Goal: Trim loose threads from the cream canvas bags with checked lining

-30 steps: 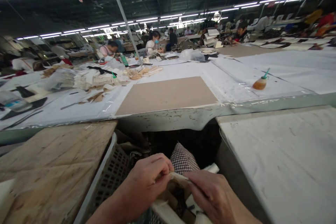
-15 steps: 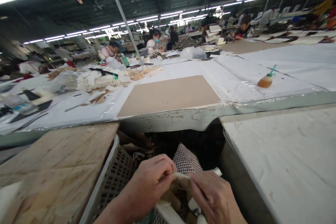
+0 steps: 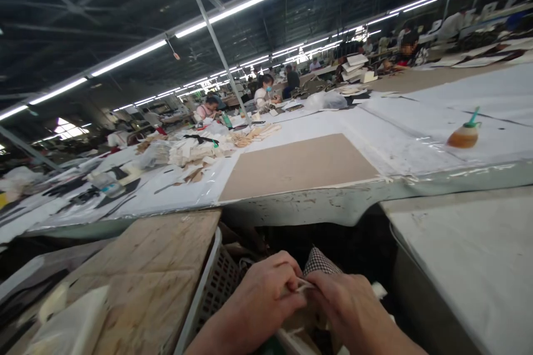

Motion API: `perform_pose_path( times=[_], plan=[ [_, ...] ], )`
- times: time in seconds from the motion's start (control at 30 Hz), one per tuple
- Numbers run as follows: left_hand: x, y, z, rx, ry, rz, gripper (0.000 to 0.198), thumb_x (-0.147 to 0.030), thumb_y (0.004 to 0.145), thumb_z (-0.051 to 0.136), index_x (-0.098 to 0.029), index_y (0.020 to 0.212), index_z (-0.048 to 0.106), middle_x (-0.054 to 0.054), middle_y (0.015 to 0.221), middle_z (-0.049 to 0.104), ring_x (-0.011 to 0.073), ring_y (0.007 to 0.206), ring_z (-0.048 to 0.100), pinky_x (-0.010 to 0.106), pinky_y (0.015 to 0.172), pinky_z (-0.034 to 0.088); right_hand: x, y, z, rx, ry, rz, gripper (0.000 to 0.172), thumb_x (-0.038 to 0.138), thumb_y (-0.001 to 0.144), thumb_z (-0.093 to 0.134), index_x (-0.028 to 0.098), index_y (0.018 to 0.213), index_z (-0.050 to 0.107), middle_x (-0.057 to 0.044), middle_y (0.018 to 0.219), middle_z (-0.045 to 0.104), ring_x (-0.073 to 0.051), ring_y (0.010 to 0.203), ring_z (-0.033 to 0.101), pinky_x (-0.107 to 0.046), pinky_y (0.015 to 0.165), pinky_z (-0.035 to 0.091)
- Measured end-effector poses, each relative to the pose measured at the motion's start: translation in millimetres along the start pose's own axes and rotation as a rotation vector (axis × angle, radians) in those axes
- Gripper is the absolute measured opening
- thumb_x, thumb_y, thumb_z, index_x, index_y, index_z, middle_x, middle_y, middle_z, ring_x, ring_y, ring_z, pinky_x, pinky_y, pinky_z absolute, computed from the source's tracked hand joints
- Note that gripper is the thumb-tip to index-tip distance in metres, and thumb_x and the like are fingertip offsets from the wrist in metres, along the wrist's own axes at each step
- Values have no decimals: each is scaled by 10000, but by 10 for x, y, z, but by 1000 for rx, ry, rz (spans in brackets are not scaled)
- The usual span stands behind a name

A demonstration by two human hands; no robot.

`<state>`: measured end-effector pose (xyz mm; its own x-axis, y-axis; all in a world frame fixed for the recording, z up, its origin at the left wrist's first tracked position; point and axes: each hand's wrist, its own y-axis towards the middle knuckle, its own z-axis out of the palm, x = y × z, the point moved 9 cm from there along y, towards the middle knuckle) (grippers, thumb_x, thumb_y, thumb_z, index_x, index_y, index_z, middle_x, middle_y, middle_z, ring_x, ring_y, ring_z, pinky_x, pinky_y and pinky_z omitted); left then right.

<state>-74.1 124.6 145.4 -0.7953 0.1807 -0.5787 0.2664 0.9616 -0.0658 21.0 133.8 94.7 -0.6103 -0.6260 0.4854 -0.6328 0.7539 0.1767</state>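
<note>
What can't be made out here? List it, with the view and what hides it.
1. Head view: the gripped parts of the pale piece, covered by the left hand and right hand.
2. Head view: the lower part of the checked fabric, behind the hands.
3. Head view: the near end of the basket, cut off by the bottom edge.
4. Head view: what the distant people handle, too small and blurred.
</note>
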Motion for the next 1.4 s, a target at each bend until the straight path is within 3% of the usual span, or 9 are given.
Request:
perform_pose_path(
  times=[0.17, 0.33, 0.43, 0.53, 0.67, 0.77, 0.9, 1.13, 1.4],
  plan=[
    [18, -63, -101, 81, 139, 9, 154, -74, 746, 687, -211, 759, 619, -83, 1104, 623, 101, 988, 591, 189, 864, 393, -28, -71, 2, -80, 28, 6, 222, 133, 922, 473, 269, 935, 647, 36, 703, 729, -208, 645, 717, -309, 528, 286],
    [-85, -68, -53, 102, 257, 93, 169, -64, 799, 615, -189, 720, 534, -76, 1042, 635, 109, 955, 583, 203, 820, 399, -44, -93, -1, -120, 22, 32, 213, 138, 917, 474, 268, 888, 641, 37, 690, 721, -197, 649, 715, -305, 525, 284],
    [-174, -88, 4, 163, 242, 162, 202, -50, 774, 629, -191, 709, 500, -97, 1096, 632, 123, 1015, 570, 215, 858, 387, -53, -104, 1, -115, 26, 47, 218, 138, 921, 464, 259, 875, 639, 32, 696, 720, -190, 651, 709, -299, 530, 291],
    [-161, -94, -17, 190, 121, 112, 205, -53, 742, 651, -207, 732, 517, -112, 1242, 589, 138, 1106, 557, 235, 926, 368, -55, -119, -17, -116, 11, 52, 211, 148, 923, 463, 260, 889, 639, 31, 697, 722, -193, 640, 709, -299, 523, 284],
    [14, -105, -149, 62, -31, -118, 330, -82, 651, 687, -246, 890, 529, -73, 1368, 506, 156, 1101, 560, 254, 887, 390, -50, -147, -31, -110, 4, 46, 209, 178, 943, 454, 262, 859, 625, 36, 681, 717, -189, 631, 711, -298, 520, 289],
    [93, -158, -173, -16, -1, -207, 288, -101, 645, 656, -227, 847, 495, -33, 1262, 568, 172, 1070, 556, 278, 870, 391, -20, -165, -30, -112, -2, 31, 209, 153, 936, 444, 254, 842, 602, 39, 685, 717, -177, 631, 714, -292, 511, 295],
    [124, -214, -183, -90, 149, -254, 188, -94, 685, 563, -216, 787, 464, 3, 1116, 610, 162, 878, 581, 291, 783, 410, 40, -193, -92, -166, -94, -9, 188, 151, 925, 436, 250, 821, 557, 43, 614, 702, -180, 559, 704, -297, 465, 257],
    [23, -87, -166, -191, 182, -133, 155, -87, 776, 526, -221, 775, 449, 13, 1055, 621, 169, 873, 619, 295, 800, 461, 22, -318, -200, -192, -229, -88, 176, 98, 874, 437, 259, 909, 500, 59, 574, 683, -203, 431, 665, -324, 414, 205],
    [58, -52, -74, -412, 227, 22, 217, -36, 813, 541, -229, 778, 449, 27, 1001, 648, 175, 895, 662, 266, 725, 520, -21, -292, -139, -226, -275, -30, 172, 74, 824, 460, 236, 878, 482, 42, 570, 675, -185, 413, 664, -334, 395, 207]
  ],
)
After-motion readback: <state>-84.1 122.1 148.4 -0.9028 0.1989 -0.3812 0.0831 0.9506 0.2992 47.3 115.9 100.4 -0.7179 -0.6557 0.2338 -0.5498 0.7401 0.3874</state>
